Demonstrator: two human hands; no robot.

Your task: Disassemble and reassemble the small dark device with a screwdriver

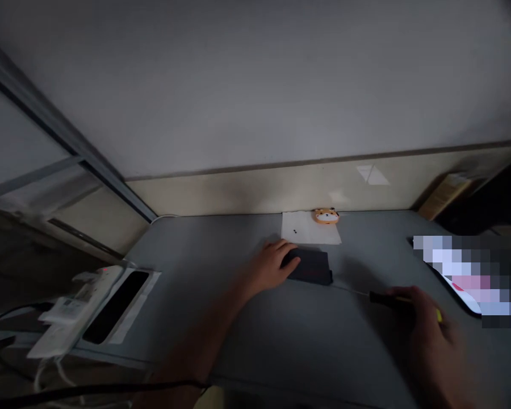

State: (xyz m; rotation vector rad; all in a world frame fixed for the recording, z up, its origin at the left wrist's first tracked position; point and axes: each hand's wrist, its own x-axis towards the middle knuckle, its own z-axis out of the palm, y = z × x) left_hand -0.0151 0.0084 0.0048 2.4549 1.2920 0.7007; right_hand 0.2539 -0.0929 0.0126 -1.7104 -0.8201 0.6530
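Note:
A flat, dark rectangular case (313, 267) lies on the grey desk in front of me. My left hand (276, 264) grips its left end, thumb and fingers closed over the edge. My right hand (432, 329), slightly blurred, is wrapped round a screwdriver (385, 299) with a black and yellow handle. The thin shaft points left at the case's right end; whether the tip touches it I cannot tell. Just behind the case, a white paper sheet (309, 232) holds a few tiny dark pieces (295, 231), too small to name.
An orange animal-face object (327, 216) sits at the paper's back edge. To the left, a black phone (117, 307) lies beside a white power strip (74, 318) with plugs and cables. A lit screen (468, 295), partly pixelated, stands at right. A wall bounds the desk's (204, 244) back.

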